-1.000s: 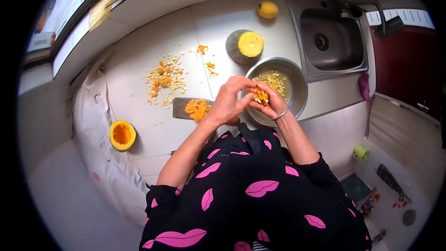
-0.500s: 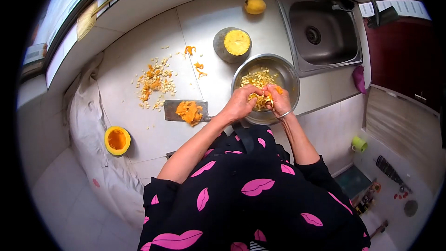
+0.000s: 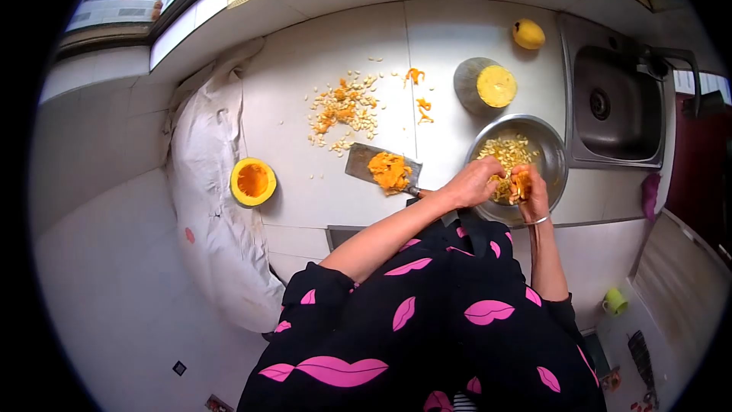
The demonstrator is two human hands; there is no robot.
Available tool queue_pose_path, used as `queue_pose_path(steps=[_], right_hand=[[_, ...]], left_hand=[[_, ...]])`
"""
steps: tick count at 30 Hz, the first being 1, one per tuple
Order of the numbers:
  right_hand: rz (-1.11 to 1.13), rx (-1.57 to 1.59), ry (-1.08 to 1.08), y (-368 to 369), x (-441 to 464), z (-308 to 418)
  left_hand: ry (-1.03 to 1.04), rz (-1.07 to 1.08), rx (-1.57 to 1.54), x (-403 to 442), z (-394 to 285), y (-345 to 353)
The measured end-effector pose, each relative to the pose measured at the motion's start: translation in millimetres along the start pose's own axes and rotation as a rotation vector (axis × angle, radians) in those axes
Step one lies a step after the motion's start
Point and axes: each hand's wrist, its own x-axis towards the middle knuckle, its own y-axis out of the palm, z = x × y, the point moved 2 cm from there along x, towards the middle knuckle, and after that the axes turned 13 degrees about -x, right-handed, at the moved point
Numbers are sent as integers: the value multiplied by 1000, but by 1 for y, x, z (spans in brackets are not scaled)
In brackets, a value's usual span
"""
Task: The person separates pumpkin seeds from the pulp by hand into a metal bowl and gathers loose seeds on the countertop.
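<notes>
Both my hands are over a steel bowl (image 3: pixel 555 156) that holds pale pumpkin seeds (image 3: pixel 509 149) in its bottom. My right hand (image 3: pixel 535 194), with a bracelet on its wrist, is closed around a clump of orange pumpkin pulp (image 3: pixel 521 183). My left hand (image 3: pixel 476 181) is beside it, fingers pinched together at the bowl's near left side; what they hold, if anything, is hidden. Left of the bowl, a cleaver (image 3: pixel 358 162) lies flat with a heap of orange pulp (image 3: pixel 390 172) on its blade. Beyond it are scattered seeds mixed with pulp (image 3: pixel 341 111).
Behind the bowl stands a pumpkin piece (image 3: pixel 496 87) with a yellow cut face. A hollowed pumpkin piece (image 3: pixel 253 182) sits at the left, near a white cloth (image 3: pixel 213 236). A yellow fruit (image 3: pixel 528 33) lies at the back, left of the sink (image 3: pixel 618 159).
The view has swung left, so the counter things appear farther right. My hands stay over the bowl, slightly farther apart, and the pulp in my right hand shows more.
</notes>
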Motion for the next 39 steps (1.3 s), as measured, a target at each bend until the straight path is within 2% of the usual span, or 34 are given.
queue_pose_path(steps=[1,3,6,12,16,22,25,28,32,35,39], right_hand=[[-25,108,67,7,-3,7],[5,96,36,3,0,6],[4,-4,89,-2,3,3],[-25,-102,24,-6,8,-8],[-161,-212,-42,0,3,-6],[-130,-92,-73,10,0,1],[-250,-170,-155,15,3,-2],[-255,-158,-177,14,3,-4],[-248,-116,-158,16,2,-6],[-309,-202,-213,17,4,-8],[-319,-227,-185,15,5,-13]], left_hand=[[-10,4,-3,0,-1,-1],[-13,-16,8,-2,-3,-5],[-18,-42,19,-2,-3,-10],[-49,-166,34,-10,2,-33],[-147,-140,-25,-16,5,-37],[-237,0,-71,-8,-15,-14],[-188,13,-120,-6,-11,-3],[-190,29,-146,-5,-11,2],[-199,-16,-222,-3,-10,12],[-180,-51,-248,-4,-10,15],[-217,-64,-248,-5,-6,16]])
